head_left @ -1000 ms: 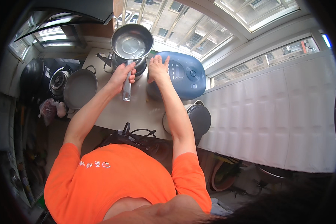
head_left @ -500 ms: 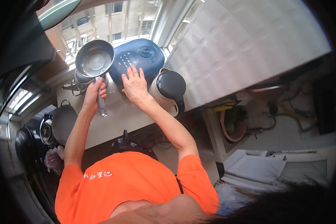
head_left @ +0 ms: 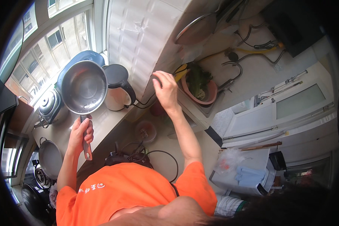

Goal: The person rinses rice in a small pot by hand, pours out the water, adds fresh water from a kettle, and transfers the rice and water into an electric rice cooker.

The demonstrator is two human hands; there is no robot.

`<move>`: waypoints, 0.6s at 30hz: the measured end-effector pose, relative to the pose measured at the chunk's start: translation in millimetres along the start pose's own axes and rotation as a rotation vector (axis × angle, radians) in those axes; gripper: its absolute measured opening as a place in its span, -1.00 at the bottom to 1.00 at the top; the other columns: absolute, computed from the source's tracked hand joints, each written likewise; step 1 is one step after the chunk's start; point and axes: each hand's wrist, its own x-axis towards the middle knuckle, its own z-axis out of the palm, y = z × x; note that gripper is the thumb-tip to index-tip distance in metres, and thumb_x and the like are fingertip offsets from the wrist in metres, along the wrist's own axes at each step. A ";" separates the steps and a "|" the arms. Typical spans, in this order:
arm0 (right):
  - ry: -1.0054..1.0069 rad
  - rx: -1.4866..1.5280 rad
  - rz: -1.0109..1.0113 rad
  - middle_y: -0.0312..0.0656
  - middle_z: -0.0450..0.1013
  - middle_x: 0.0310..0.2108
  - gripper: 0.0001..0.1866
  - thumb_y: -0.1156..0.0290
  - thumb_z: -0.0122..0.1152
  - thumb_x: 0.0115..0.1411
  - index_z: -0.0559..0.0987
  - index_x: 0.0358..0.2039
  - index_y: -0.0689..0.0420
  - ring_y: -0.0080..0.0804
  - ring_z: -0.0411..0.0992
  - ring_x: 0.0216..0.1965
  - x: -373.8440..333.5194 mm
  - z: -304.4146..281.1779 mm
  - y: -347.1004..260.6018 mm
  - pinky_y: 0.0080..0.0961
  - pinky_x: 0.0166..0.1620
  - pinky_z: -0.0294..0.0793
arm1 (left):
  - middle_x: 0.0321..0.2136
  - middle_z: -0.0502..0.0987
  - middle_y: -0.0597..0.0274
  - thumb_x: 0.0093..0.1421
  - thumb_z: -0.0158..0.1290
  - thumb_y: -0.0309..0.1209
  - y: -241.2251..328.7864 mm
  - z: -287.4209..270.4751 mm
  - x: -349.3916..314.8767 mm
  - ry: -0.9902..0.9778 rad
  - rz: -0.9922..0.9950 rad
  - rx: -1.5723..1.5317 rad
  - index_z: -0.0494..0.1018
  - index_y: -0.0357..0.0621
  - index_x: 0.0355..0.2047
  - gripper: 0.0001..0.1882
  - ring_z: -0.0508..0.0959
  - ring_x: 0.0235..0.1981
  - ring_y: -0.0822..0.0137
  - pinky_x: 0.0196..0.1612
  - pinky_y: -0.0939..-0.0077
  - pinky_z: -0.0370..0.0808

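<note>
My left hand is wrapped round the handle of a metal saucepan, held up over the counter. The pan's inside faces up, with a few wet-looking spots near its lower rim. Behind it, a blue appliance by the window is partly hidden. My right hand is held in the air with nothing in it, fingers stretched out, near the tiled wall's corner. Beyond its fingertips sits a pink basin of leafy greens. A dark-lidded kettle stands between the saucepan and the wall.
A lidded pot and a grey frying pan lie to the left, near a stove burner. At the right, a faucet rises by the basin. A round strainer-like thing and a white cabinet are farther off.
My right hand has left the blue appliance and moved right, toward the basin. The view has turned right. My left hand still grips the saucepan.
</note>
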 end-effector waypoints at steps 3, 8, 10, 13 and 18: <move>0.123 -0.067 0.098 -0.10 0.43 -0.40 -0.86 0.59 0.07 -0.10 0.49 -0.44 0.23 -0.19 0.38 -0.34 7.5 -41.4 62.0 -0.42 -0.26 0.36 | -0.70 0.19 0.37 0.16 -0.13 -0.32 -11.6 35.7 0.8 -0.111 -0.116 0.019 0.20 -0.11 -0.31 -0.83 0.13 -0.81 0.61 -0.77 0.75 0.12; 0.197 -0.096 0.147 -0.06 0.42 -0.37 -0.86 0.61 -0.02 -0.04 0.48 -0.43 0.26 -0.10 0.36 -0.30 43.0 -75.7 151.4 -0.35 -0.24 0.35 | -0.73 0.18 0.37 0.14 -0.09 -0.31 -37.3 104.9 22.3 -0.207 -0.319 0.032 0.22 -0.10 -0.33 -0.82 0.10 -0.83 0.60 -0.78 0.75 0.06; 0.225 -0.150 -0.036 -0.02 0.38 -0.28 -0.80 0.64 -0.08 -0.01 0.47 -0.36 0.25 -0.08 0.34 -0.23 58.4 -74.5 183.1 -0.33 -0.19 0.33 | -0.74 0.19 0.38 0.13 -0.08 -0.31 -54.0 130.5 37.6 -0.205 -0.383 -0.026 0.23 -0.10 -0.34 -0.83 0.10 -0.82 0.59 -0.78 0.75 0.05; 0.101 -0.157 -0.113 0.01 0.32 -0.16 -0.71 0.66 -0.11 0.01 0.42 -0.22 0.20 -0.06 0.28 -0.12 75.9 -62.0 214.8 -0.27 -0.12 0.29 | -0.73 0.19 0.38 0.14 -0.09 -0.32 -72.8 167.1 55.8 -0.187 -0.405 -0.011 0.24 -0.11 -0.35 -0.84 0.10 -0.81 0.59 -0.77 0.75 0.05; -0.005 -0.123 -0.197 -0.02 0.32 -0.19 -0.69 0.66 -0.09 0.01 0.41 -0.19 0.17 -0.08 0.29 -0.16 93.5 -48.8 237.0 -0.24 -0.16 0.31 | -0.72 0.19 0.38 0.13 -0.06 -0.32 -93.6 199.2 71.1 -0.171 -0.398 -0.048 0.21 -0.17 -0.33 -0.79 0.12 -0.79 0.59 -0.75 0.73 0.06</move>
